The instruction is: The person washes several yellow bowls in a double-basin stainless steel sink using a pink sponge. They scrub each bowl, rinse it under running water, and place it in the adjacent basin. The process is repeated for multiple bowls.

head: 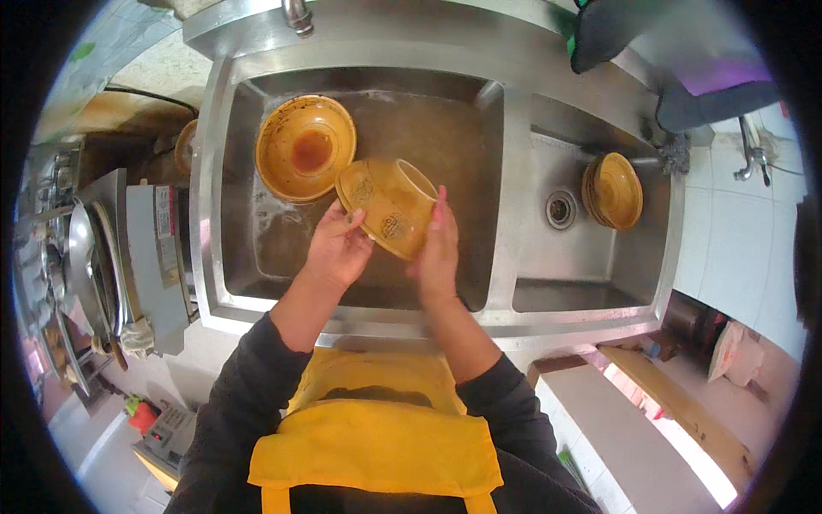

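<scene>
A yellow-brown glazed bowl with dark printed marks on its outer wall is held tilted over the large sink basin, its foot ring towards the upper right. My left hand grips its rim, thumb on the outer wall. Against its right side, near the foot, lies my right hand, somewhat blurred. Pink shows at the right fingertips; I cannot tell what it is. Just beyond, a similar bowl sits at the basin's upper left, with reddish-brown liquid in its bottom and dark specks along its inner wall.
The steel double sink has a smaller right basin, where several stacked yellow bowls lean beside a drain. A faucet reaches over the back edge. Metal utensils hang at the left. Dark gloves hang blurred at upper right.
</scene>
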### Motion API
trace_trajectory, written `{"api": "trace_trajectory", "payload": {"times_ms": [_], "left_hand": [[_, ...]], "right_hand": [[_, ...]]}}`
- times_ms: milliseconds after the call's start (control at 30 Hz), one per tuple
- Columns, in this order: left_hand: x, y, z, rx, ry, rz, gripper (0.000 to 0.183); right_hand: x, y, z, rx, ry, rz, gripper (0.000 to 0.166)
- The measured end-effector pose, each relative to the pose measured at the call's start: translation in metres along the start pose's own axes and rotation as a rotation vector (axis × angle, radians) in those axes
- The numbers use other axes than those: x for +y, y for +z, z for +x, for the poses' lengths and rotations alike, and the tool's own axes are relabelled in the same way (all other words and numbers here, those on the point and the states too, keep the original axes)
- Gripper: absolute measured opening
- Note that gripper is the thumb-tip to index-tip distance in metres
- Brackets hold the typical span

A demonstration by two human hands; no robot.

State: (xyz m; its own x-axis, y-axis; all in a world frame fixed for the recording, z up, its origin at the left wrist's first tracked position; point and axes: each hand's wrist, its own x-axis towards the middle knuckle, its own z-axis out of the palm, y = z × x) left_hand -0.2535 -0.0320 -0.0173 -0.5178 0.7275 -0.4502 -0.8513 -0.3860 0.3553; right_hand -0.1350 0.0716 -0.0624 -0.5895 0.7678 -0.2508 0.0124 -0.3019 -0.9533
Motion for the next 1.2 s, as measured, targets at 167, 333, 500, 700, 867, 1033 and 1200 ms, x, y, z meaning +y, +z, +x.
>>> {"api": "trace_trajectory", "payload": {"times_ms": [167,333,500,700,867,1033,1200], "left_hand": [[-0.009,0.016,0.003,0.066,-0.024,0.165,0.043],[0.008,0.025,-0.003,-0.094,-0.082,0.282,0.044],[0.006,0.021,-0.008,-0.043,-0.068,0.226,0.043],[0.012,0.023,-0.006,-0.107,-0.201,0.38,0.046],[0.036,0.033,-0.02,-0.204,-0.19,0.37,0.049],[0.024,0.048,-0.022,-0.2,-0.052,0.219,0.051],[-0.023,0.054,-0.018,-0.183,0.132,0.691,0.036]], "right_hand": [[-0.045,0.032,0.011,-0.092,-0.468,-0.943,0.043],[-0.009,-0.004,0.075,-0.226,0.36,0.279,0.046],[-0.025,-0.001,0.011,-0.078,-0.429,-0.575,0.039],[-0.096,0.039,0.046,-0.372,-0.409,-0.973,0.03],[-0.077,-0.007,0.109,-0.569,0.776,0.103,0.038],[-0.035,-0.026,0.033,-0.171,0.674,0.679,0.05],[-0.048,0.007,-0.005,-0.012,0.431,0.683,0.052]]}}
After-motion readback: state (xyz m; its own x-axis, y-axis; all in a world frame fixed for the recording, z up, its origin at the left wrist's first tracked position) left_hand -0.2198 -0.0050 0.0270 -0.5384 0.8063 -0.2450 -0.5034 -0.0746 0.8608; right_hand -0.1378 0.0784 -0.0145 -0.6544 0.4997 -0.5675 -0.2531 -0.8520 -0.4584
